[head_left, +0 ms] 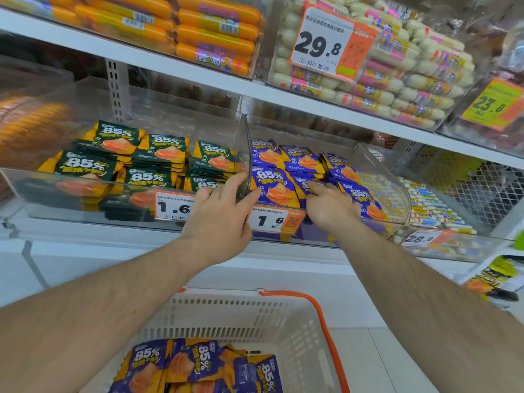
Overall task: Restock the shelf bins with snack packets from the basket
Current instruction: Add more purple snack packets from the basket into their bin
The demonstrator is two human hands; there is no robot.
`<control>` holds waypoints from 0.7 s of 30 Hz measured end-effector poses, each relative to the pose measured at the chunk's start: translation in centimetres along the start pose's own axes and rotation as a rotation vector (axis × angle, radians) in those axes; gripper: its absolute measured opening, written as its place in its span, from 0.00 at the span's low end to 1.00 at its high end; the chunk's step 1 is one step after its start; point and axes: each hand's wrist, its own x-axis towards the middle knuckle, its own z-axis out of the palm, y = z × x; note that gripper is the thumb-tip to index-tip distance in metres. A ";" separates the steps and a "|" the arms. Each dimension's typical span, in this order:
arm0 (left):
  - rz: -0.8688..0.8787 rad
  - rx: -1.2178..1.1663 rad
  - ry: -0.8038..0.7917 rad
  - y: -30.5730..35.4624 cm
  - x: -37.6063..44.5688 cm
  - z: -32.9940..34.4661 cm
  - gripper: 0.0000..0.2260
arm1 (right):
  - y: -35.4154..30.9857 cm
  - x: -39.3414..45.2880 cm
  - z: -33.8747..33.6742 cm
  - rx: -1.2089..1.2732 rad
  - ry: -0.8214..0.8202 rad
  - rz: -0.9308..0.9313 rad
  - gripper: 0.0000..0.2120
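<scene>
Purple "85%" snack packets (195,364) lie in a white basket (226,304) with an orange handle (323,316), below the shelf. More purple packets (297,160) fill a clear shelf bin (382,177) at centre right. My right hand (331,207) reaches over that bin's front wall, its fingers curled into a standing stack of purple packets at the front. My left hand (218,214) grips the clear divider (241,143) at the front corner between the purple bin and the green-packet bin, fingers on the green side and thumb on the purple side.
Green "85%" packets (158,154) fill the bin on the left. Orange price tags reading 1.6 (272,221) hang on the bin fronts. The shelf above holds orange sausages (215,32) and white sausages (411,78). A bin of small white sticks (431,205) stands at the right.
</scene>
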 end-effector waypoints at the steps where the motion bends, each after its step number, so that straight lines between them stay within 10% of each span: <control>1: -0.001 -0.008 0.003 0.0 0.0 0.0 0.29 | 0.0 -0.1 0.1 0.001 0.013 -0.002 0.24; 11: 0.127 -0.031 0.173 1.3 -1.5 0.4 0.30 | 0.6 -0.8 2.1 0.026 0.242 -0.037 0.23; 15: 0.263 -0.070 0.311 2.3 -2.4 0.3 0.21 | -0.3 -3.4 3.9 0.169 0.727 -0.260 0.25; 18: 0.285 -0.068 0.045 3.1 -3.9 0.5 0.15 | -1.4 -6.1 6.6 0.332 0.941 -0.566 0.16; 21: 0.177 0.036 -0.534 3.2 -5.8 2.2 0.18 | -1.7 -7.7 12.1 0.473 0.745 -0.623 0.13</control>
